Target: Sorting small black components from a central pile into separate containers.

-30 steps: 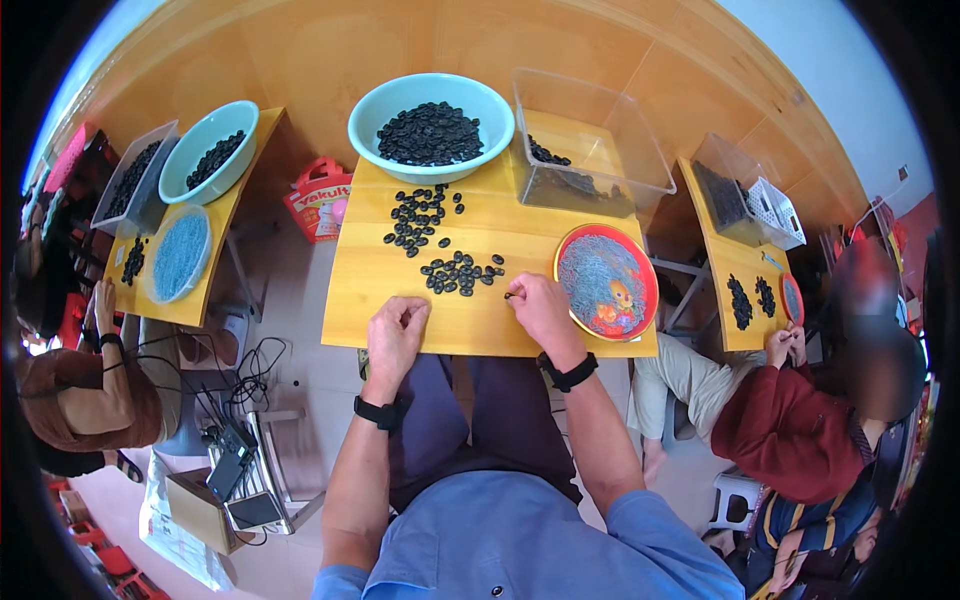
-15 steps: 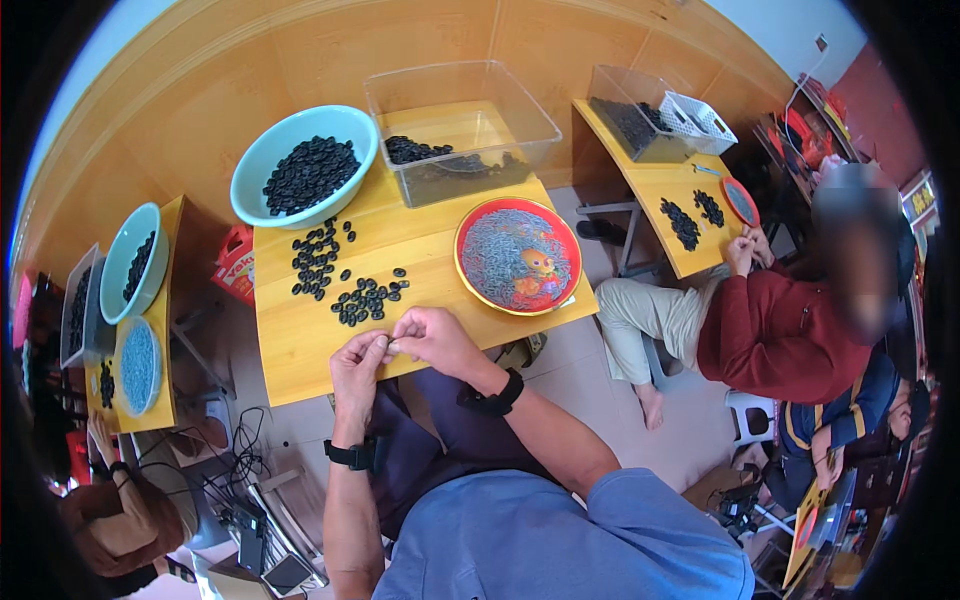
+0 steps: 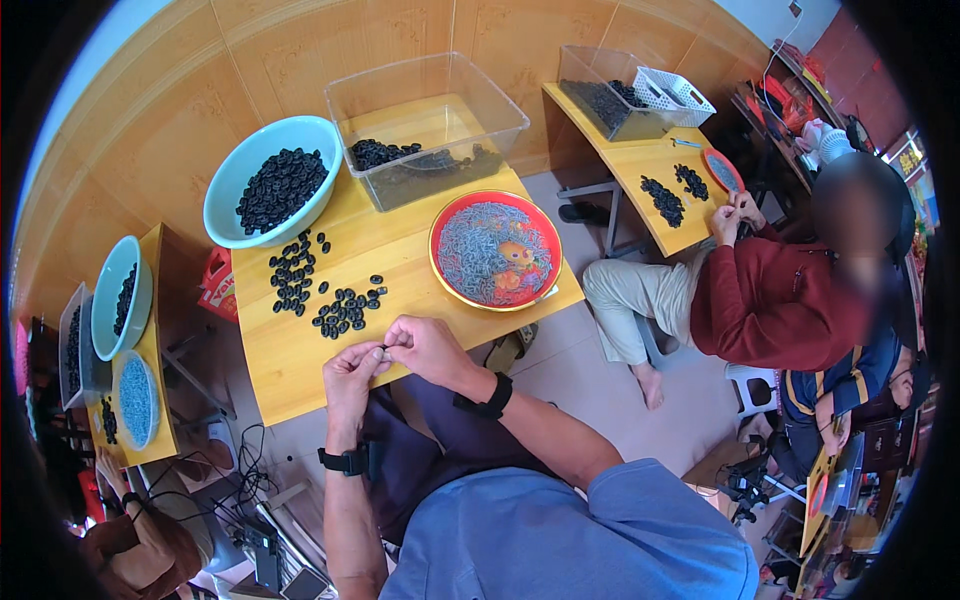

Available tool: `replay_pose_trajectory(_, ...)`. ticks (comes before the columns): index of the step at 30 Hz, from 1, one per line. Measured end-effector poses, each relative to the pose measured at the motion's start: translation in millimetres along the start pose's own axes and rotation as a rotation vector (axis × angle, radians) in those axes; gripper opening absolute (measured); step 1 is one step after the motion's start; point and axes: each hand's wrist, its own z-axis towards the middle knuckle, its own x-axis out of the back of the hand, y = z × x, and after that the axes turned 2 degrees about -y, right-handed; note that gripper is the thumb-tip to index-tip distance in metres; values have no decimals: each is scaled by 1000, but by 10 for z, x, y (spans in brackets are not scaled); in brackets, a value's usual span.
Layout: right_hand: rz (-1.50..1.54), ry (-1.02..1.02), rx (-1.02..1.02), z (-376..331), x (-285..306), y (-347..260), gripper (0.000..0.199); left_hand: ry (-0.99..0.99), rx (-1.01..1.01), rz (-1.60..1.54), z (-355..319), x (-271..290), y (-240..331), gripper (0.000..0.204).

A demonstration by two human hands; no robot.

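Observation:
At the near edge of the yellow table, my left hand pinches a small dark piece, mostly hidden by the fingers. My right hand meets it there, thumb and forefinger pressed together at the same spot; what they grip is too small to make out. Just beyond my hands lie two loose groups of black oval pieces. To the right of them, a red round tray with a yellow rim holds many thin grey-blue bits. A light-blue basin heaped with black ovals stands at the far left of the table.
A clear plastic bin with more black pieces stands at the back of my table. On the right, a person in a dark red top works at another yellow table. At left, another person's table holds a basin.
The whole view has shifted slightly, so the tables appear lower-left. My hands stay together at the table edge, fingers still pinched.

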Motion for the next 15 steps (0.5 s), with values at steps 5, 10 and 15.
replay_pose_trajectory(5, -217, -15, 80, -13, 306, -203, 12, 71, -225, 96, 39, 71, -137, 14)
replay_pose_trajectory(10, -684, 190, 63, -8, 1377, -385, 8, 123, -229, 112, 35, 50, -131, 13)
replay_pose_trajectory(15, -851, 62, -175, -21, 1832, -246, 6, 111, -193, 91, 71, 70, -132, 13)
